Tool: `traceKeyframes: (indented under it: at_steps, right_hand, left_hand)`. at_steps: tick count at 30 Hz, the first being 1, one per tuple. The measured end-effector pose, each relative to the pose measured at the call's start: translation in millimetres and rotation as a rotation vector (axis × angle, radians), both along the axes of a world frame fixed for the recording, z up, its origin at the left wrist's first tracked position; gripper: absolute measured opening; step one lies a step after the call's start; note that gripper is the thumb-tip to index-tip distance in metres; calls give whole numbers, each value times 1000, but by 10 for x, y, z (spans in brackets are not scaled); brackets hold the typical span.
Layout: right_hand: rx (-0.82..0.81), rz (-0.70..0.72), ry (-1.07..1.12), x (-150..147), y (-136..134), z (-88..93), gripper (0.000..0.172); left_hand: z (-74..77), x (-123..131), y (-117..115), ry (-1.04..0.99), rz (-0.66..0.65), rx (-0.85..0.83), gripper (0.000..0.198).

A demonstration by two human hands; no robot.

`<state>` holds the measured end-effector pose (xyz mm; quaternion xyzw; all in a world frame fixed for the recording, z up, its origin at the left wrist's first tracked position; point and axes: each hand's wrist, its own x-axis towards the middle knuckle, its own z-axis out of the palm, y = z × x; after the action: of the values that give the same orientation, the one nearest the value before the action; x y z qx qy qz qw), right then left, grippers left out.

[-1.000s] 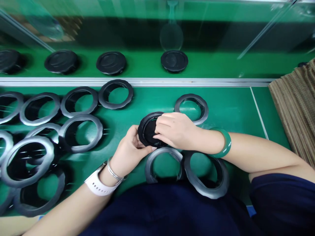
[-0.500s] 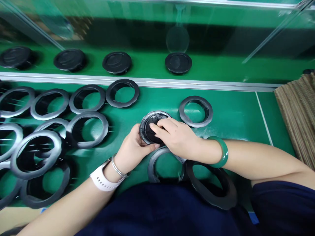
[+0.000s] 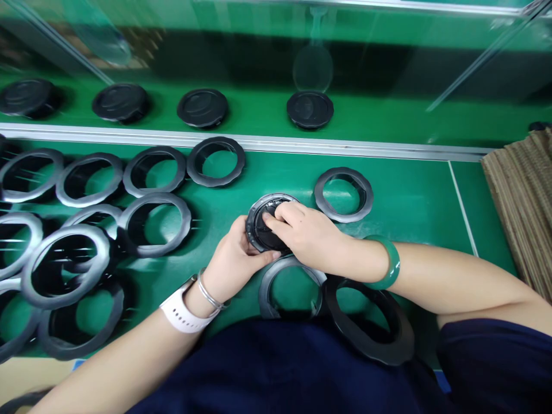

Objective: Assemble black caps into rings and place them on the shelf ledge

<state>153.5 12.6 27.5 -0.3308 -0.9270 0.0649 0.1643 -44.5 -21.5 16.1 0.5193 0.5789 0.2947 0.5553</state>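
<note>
Well left of the black plastic disc [image 3: 259, 227], metallic-rimmed black rings [image 3: 123, 224] lie in loose rows, some overlapping. Just left of the disc, the left hand [image 3: 233, 256], with a white watch [image 3: 179, 313] on its wrist, cups the lower edge, fingers curled and holding it. The right hand [image 3: 308, 233], with a jade bangle [image 3: 388, 264], sits just right of the disc, its bent fingers pressing on the hollow face. Both grips look almost unchanged from half a second ago. The round disc shows no long axis; its hollow face points up towards the camera. Further right lies a single black ring [image 3: 342, 171].
</note>
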Motion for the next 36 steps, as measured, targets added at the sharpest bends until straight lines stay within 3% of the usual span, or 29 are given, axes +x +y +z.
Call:
traceKeyframes:
  at_steps: [9, 16, 24, 36]
  right_hand:
    - [257, 110, 121, 170, 155, 12, 27]
    - [260, 207, 182, 140, 235, -37, 34]
    - [190, 363, 173, 235, 326, -3, 32]
    - [195, 313, 202, 186, 310, -41, 31]
  left_hand:
    - [65, 59, -15, -58, 7, -59, 61]
    - [68, 58, -22, -53, 1, -56, 59]
    - [62, 54, -33, -87, -33, -48, 55]
    - [43, 37, -15, -39, -36, -61, 60]
